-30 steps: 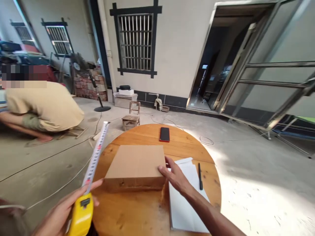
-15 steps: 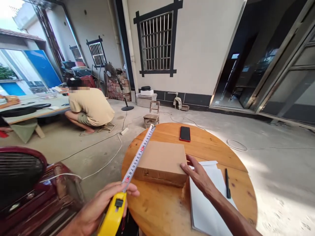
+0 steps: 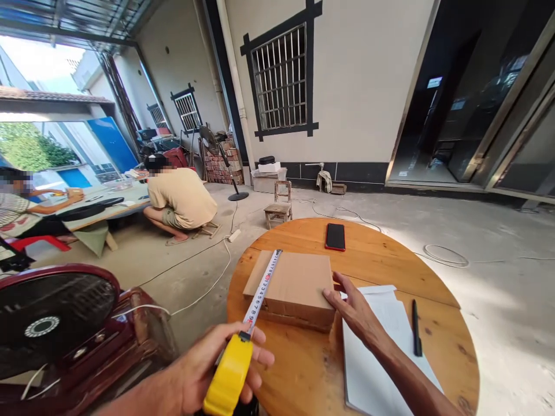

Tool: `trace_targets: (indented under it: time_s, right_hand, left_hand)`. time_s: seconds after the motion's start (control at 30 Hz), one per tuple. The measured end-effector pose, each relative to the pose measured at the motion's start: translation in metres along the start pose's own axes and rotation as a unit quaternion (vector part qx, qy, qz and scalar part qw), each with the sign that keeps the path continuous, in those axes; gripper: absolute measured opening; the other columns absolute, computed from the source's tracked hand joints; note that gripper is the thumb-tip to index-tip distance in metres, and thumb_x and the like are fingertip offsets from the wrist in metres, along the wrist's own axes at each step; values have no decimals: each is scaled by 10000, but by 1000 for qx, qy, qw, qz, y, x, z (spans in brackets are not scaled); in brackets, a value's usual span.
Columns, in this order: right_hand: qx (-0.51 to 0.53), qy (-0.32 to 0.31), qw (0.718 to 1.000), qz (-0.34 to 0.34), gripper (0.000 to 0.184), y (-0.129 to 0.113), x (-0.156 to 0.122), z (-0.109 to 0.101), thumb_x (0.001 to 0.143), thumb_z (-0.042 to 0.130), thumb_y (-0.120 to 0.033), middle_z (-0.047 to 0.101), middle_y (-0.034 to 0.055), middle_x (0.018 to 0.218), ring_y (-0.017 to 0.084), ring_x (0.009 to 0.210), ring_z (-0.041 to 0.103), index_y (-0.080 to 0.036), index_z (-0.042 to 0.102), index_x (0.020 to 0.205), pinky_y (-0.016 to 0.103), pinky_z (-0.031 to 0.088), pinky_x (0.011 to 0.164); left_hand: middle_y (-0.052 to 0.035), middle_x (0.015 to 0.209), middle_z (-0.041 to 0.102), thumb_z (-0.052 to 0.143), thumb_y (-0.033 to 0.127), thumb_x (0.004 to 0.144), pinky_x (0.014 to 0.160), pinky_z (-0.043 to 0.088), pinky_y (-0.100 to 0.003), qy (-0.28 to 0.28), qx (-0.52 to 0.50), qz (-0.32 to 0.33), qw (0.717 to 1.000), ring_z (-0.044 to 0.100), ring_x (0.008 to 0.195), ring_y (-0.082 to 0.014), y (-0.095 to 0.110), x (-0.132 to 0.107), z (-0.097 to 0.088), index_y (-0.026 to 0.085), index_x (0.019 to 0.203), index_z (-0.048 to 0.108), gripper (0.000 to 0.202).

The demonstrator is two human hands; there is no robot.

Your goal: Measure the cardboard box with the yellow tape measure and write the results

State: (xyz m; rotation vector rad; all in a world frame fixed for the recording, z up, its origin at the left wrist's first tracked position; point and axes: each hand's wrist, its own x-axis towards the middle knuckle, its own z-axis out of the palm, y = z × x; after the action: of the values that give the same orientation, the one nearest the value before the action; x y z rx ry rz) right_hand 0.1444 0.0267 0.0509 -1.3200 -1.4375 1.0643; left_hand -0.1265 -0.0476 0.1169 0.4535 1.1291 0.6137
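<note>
A yellow tape measure (image 3: pixel 229 372) rests in my left hand (image 3: pixel 208 352), the fingers closed around its case. Its white blade (image 3: pixel 261 292) runs out over the top of a brown cardboard box (image 3: pixel 299 277), with the metal hook near the box's far edge. My right hand (image 3: pixel 349 300) grips the right side of the box, thumb on top and fingers along the side face. Below the right forearm lie white papers (image 3: pixel 373 352), partly covered by it. A black pen (image 3: pixel 416 328) lies beside the papers on the round wooden table (image 3: pixel 299 381).
A phone (image 3: pixel 335 237) lies at the table's far side. To the left stands a dark red fan-like appliance (image 3: pixel 56 323). A small wooden chair (image 3: pixel 278 208) is beyond the table. Two people are at another table (image 3: pixel 130 196); one squats on a stool (image 3: pixel 206 230). Cables (image 3: pixel 208 289) cross the floor.
The tape blade has come right and lower, from beside the box's left edge to across its top. My right hand keeps its place on the box. The view has shifted leftward.
</note>
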Motion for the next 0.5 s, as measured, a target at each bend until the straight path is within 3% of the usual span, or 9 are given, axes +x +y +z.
trace_targets:
  time_s: [0.23, 0.5]
  right_hand:
    - [30, -15, 999, -11, 647, 3, 0, -2, 768, 565, -532, 593, 120, 1215, 285, 1107, 548, -190, 460, 1308, 414, 479, 856]
    - [4, -5, 1000, 20, 748, 14, 3, -7, 770, 553, -556, 501, 163, 1318, 287, 1195, 482, -133, 377, 1362, 434, 422, 937]
  left_hand:
    - [-138, 803, 706, 508, 391, 782, 470, 481, -299, 21, 17, -12, 1000, 637, 504, -197, 4, 8, 14, 136, 849, 567, 270]
    - [-126, 763, 703, 484, 410, 796, 464, 477, -300, 46, 10, -19, 999, 632, 492, -199, -9, 9, 22, 139, 839, 556, 284]
